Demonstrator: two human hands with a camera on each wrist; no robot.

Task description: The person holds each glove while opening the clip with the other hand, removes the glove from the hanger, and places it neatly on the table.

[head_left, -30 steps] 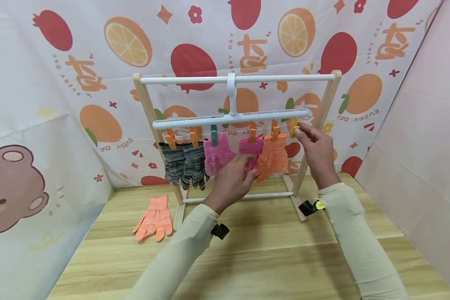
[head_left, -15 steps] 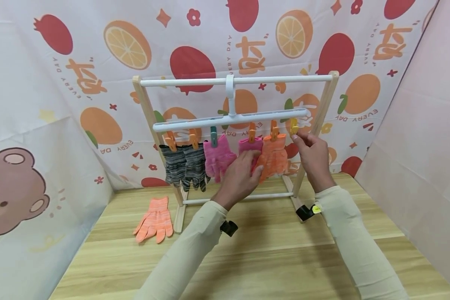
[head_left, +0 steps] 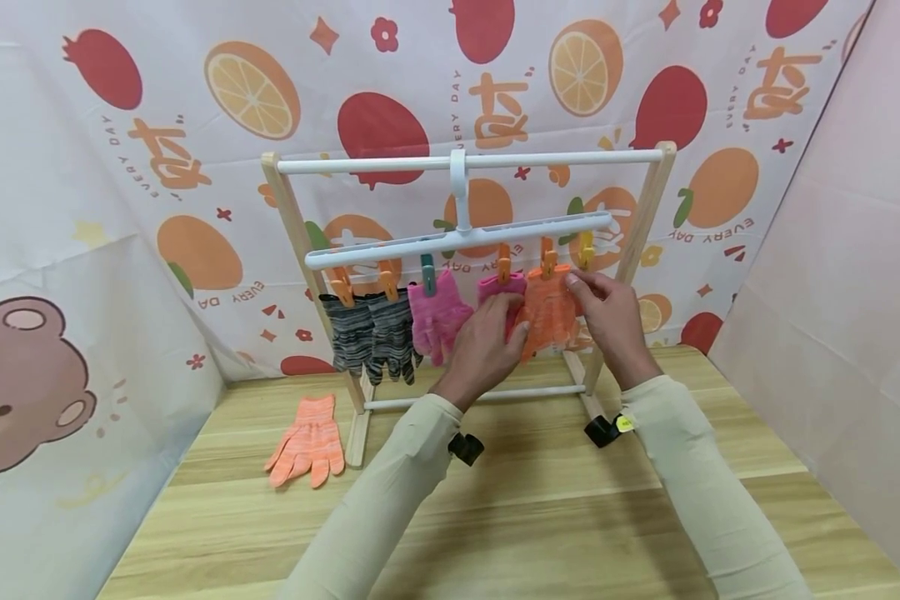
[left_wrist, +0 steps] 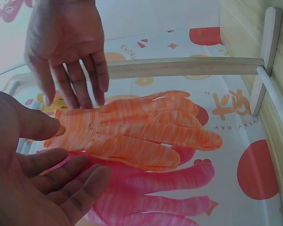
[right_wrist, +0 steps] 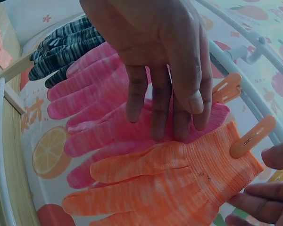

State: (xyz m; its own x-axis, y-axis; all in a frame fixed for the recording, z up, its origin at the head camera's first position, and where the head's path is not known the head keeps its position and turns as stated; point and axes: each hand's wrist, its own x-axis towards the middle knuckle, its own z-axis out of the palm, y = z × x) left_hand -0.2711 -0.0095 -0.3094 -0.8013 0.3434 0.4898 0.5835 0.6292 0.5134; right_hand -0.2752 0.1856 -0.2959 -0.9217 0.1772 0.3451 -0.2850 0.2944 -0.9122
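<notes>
My left hand (head_left: 483,346) is in front of the pink glove (head_left: 501,287) right of the hanger's middle, its fingers loosely bent and holding nothing. An orange glove (head_left: 549,308) hangs beside it from an orange clothespin (head_left: 548,258). My right hand (head_left: 611,325) is at that glove's right cuff edge, thumb and fingers apart around the cuff corner in the right wrist view. Just above hangs a yellow clothespin (head_left: 586,250) with no glove in it. In the right wrist view my left hand (right_wrist: 170,70) overlaps the pink gloves.
The white hanger (head_left: 390,247) hangs from a wood-and-white rack (head_left: 648,208). Two grey-black gloves (head_left: 371,333) and another pink glove (head_left: 437,317) hang at left. A loose orange glove (head_left: 309,442) lies on the wooden table (head_left: 570,517). A printed cloth (head_left: 420,50) stands behind.
My right hand has let go of the yellow clothespin and moved down and left to the orange glove's cuff. My left hand has shifted slightly right and up.
</notes>
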